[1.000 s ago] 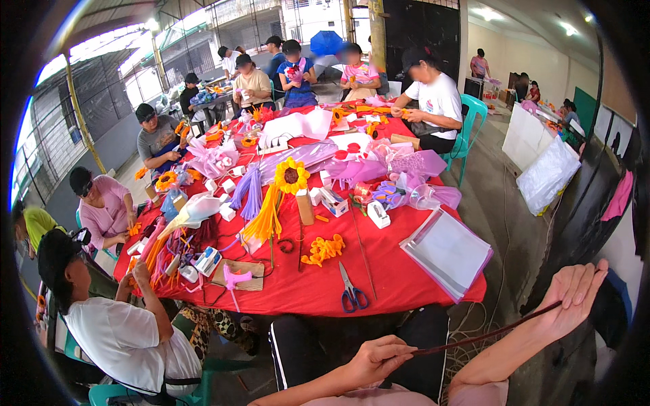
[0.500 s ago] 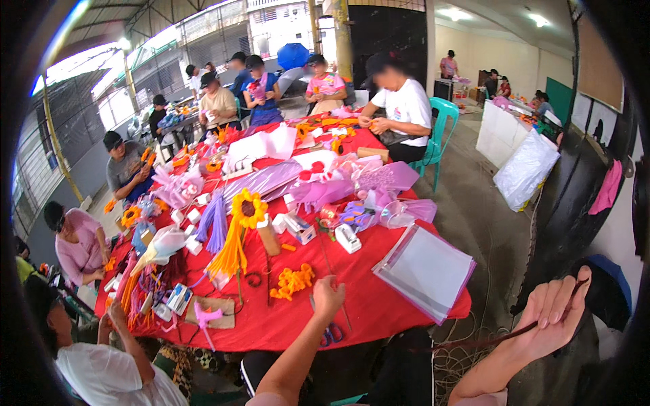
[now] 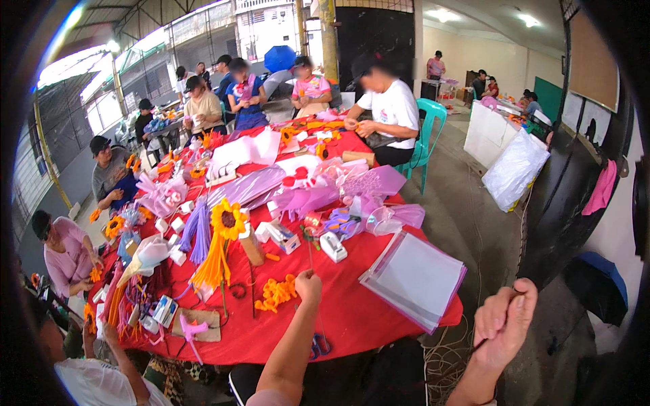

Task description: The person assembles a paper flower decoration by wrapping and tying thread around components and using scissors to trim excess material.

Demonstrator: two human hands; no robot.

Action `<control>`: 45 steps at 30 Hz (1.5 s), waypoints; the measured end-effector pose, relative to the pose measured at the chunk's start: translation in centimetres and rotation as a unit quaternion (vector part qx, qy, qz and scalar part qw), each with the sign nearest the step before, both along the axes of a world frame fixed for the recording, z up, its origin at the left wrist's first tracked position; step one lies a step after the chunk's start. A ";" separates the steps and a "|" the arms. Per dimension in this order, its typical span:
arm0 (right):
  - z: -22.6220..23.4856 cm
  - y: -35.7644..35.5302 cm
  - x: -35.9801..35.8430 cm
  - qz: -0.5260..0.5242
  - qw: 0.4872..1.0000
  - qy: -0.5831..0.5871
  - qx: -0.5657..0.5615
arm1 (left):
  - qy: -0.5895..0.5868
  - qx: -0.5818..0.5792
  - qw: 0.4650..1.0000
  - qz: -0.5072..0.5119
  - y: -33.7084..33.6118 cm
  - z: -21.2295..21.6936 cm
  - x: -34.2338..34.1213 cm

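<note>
My left hand (image 3: 308, 285) is closed above the red-covered table, close to a thin dark stem. What its fingers hold, if anything, I cannot make out. Off the table's right front edge, my right hand (image 3: 504, 319) is raised with curled fingers around a dark brown pipe cleaner (image 3: 480, 344); only small bits of it show. Left of my left hand lies a clump of fuzzy orange-yellow pieces (image 3: 276, 294). Scissors (image 3: 319, 346) with dark blue handles rest at the near edge, below my left forearm.
Clear plastic sleeves (image 3: 414, 281) lie on the table's right corner. A fuzzy sunflower (image 3: 228, 220), yellow stems (image 3: 212, 267), a white box (image 3: 283, 237) and a pink glue gun (image 3: 192, 331) crowd the left. Several people sit around the red table (image 3: 379, 325). An umbrella (image 3: 596, 287) lies at right.
My right hand has moved left and lower, its fingers curling further; the pipe cleaner's long trailing length no longer shows. My left hand has shifted slightly farther over the table. The view has turned a little right.
</note>
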State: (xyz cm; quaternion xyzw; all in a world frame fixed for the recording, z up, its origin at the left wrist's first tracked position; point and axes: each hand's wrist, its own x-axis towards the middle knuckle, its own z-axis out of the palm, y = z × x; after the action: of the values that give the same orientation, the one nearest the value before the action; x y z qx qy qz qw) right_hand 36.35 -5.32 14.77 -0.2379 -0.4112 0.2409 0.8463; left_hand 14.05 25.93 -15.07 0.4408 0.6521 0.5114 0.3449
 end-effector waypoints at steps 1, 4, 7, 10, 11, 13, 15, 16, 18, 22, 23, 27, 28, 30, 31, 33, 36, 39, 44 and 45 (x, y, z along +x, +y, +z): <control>-0.3 0.4 -0.6 0.015 1.000 -0.010 -0.013 | -0.069 -0.007 0.997 -0.026 -1.4 1.1 0.5; -1.0 1.1 -2.5 0.053 0.994 -0.042 -0.089 | -0.232 -0.010 0.969 -0.089 -5.9 7.0 1.2; -1.3 1.7 -4.7 0.130 0.975 -0.101 -0.146 | -0.282 0.038 0.946 -0.152 -11.8 12.7 -0.2; -0.8 2.3 -7.3 0.188 0.953 -0.156 -0.179 | -0.280 0.099 0.932 -0.207 -18.1 17.4 -3.3; -0.4 2.5 -8.1 0.204 0.948 -0.164 -0.183 | -0.281 0.108 0.928 -0.220 -20.2 19.0 -4.2; 0.0 3.0 -9.4 0.199 0.941 -0.209 -0.179 | -0.270 0.127 0.925 -0.236 -23.6 20.9 -6.0; 1.0 3.1 -10.6 0.191 0.937 -0.230 -0.180 | -0.247 0.147 0.925 -0.249 -26.6 21.9 -7.6; 1.6 3.0 -11.3 0.186 0.938 -0.228 -0.183 | -0.245 0.157 0.923 -0.253 -27.9 22.3 -8.3; 2.4 2.9 -12.5 0.196 0.934 -0.233 -0.187 | -0.204 0.188 0.928 -0.249 -30.1 22.3 -10.2; 4.0 1.6 -14.7 0.207 0.920 -0.280 -0.181 | -0.190 0.219 0.926 -0.244 -33.7 22.4 -12.9; 4.3 1.1 -14.9 0.214 0.916 -0.282 -0.187 | -0.190 0.225 0.924 -0.243 -34.4 22.5 -13.3; 5.3 -0.5 -15.9 0.238 0.904 -0.297 -0.195 | -0.158 0.227 0.931 -0.237 -36.7 22.9 -14.5; 5.5 -0.9 -16.0 0.241 0.902 -0.301 -0.193 | -0.160 0.232 0.930 -0.236 -37.0 22.8 -14.6; 6.0 -1.8 -16.3 0.242 0.897 -0.316 -0.192 | -0.162 0.243 0.927 -0.234 -37.6 22.6 -14.9; 6.2 -2.0 -16.5 0.244 0.894 -0.323 -0.192 | -0.155 0.247 0.927 -0.235 -37.9 22.5 -15.1; 6.0 -2.1 -16.8 0.225 0.894 -0.352 -0.163 | -0.141 0.254 0.927 -0.238 -38.3 22.3 -15.3; 6.1 -2.5 -17.1 0.218 0.883 -0.386 -0.154 | -0.171 0.225 0.928 -0.244 -39.1 22.4 -15.3; 6.4 -3.4 -18.2 0.226 0.862 -0.412 -0.192 | -0.265 0.220 0.905 -0.248 -39.5 24.1 -14.2; 5.4 -3.7 -19.3 0.245 0.835 -0.466 -0.158 | -0.256 0.313 0.881 -0.243 -37.4 26.5 -12.7; 5.2 -3.7 -19.2 0.249 0.831 -0.470 -0.162 | -0.267 0.304 0.882 -0.242 -37.2 26.6 -12.7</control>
State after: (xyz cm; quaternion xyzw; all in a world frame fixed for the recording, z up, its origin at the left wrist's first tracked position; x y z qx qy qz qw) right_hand 17.10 -9.04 19.96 -0.3452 -0.7598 0.3659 0.4118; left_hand 1.40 -11.24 11.56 0.5152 0.2208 0.6834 0.4678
